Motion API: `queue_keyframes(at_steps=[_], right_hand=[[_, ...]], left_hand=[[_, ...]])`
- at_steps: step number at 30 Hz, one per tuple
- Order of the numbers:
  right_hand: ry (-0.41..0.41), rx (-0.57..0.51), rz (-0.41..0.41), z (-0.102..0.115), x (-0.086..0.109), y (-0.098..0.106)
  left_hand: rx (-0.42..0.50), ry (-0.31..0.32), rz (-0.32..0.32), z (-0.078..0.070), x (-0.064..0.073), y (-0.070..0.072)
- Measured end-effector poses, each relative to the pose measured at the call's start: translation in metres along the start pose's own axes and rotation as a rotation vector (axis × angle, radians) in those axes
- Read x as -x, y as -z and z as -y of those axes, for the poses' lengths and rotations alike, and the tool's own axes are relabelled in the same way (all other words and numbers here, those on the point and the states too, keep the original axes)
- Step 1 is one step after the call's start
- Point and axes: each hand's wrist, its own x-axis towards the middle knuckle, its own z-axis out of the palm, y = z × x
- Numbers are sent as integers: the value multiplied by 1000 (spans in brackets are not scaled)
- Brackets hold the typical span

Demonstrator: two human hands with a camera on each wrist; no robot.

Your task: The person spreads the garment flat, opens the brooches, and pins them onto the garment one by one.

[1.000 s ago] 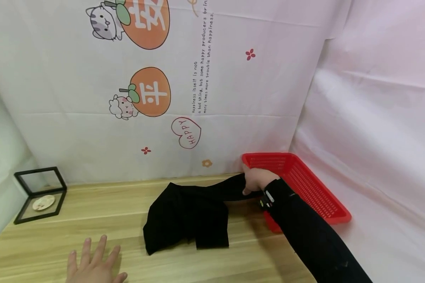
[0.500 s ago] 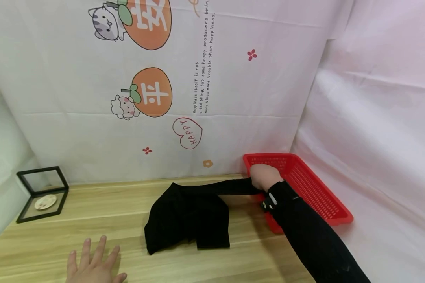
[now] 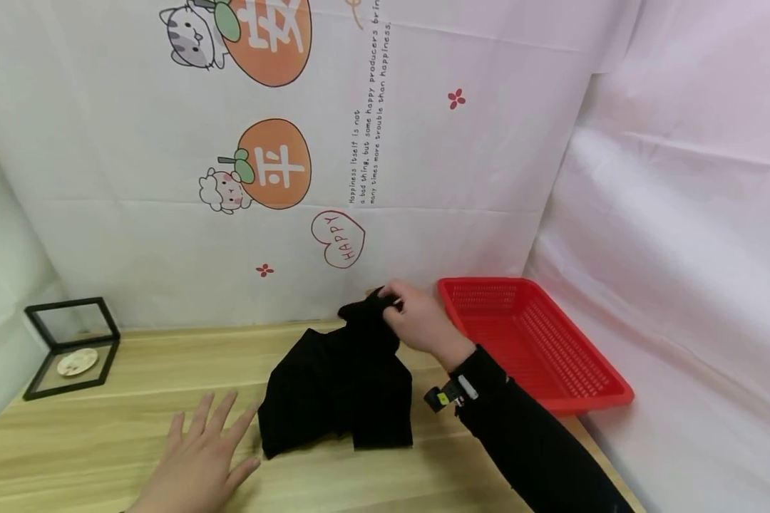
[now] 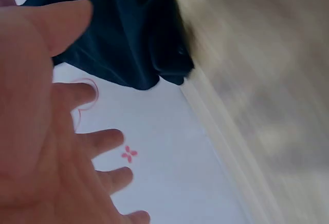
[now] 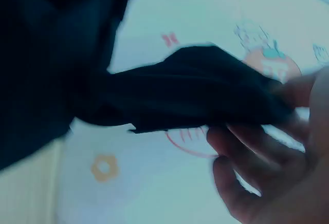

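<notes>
Black cloth (image 3: 321, 392) spreads less now, our right hand (image 3: 420, 320) pinching its end back from the basket (image 3: 571, 349), our left hand (image 3: 199, 456) splayed

Cloth-draped corner: printed backdrop (image 3: 417, 164), wood-grain tabletop (image 3: 180, 363)

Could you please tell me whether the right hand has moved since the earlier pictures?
Yes, the right hand has moved left, away from the red basket.

The left fingers (image 4: 104, 142) stand apart before a white printed backdrop (image 4: 169, 121) — dark cloth (image 4: 136, 34) behind the thumb (image 4: 67, 21).
</notes>
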Motion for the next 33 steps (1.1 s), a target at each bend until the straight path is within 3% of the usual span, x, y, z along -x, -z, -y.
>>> queue_keyframes(at_steps=[3,7,10,13,18,21,23,28,33], right_hand=[[61,-19,153,5,5,-21],[82,108,339,-2,17,-51],[43,247,491,-8,26,-73],[16,378,604,-12,34,-93],[45,524,630,-13,38,-119],[59,544,621,-10,36,-128],[60,555,617,-11,34,-131],[85,561,614,-17,35,-133],[58,415,623,-21,39,-124]], left_hand=[[58,-50,-42,-10,-12,6],[94,-113,-73,-23,-30,6],[99,-139,-57,-33,-49,2],[121,-150,11,-40,-68,-3],[184,-166,221,-47,-90,-13],[160,-166,288,-48,-97,-19],[123,-165,289,-49,-101,-23],[30,-171,205,-49,-111,-31],[47,-188,130,-45,-116,-34]])
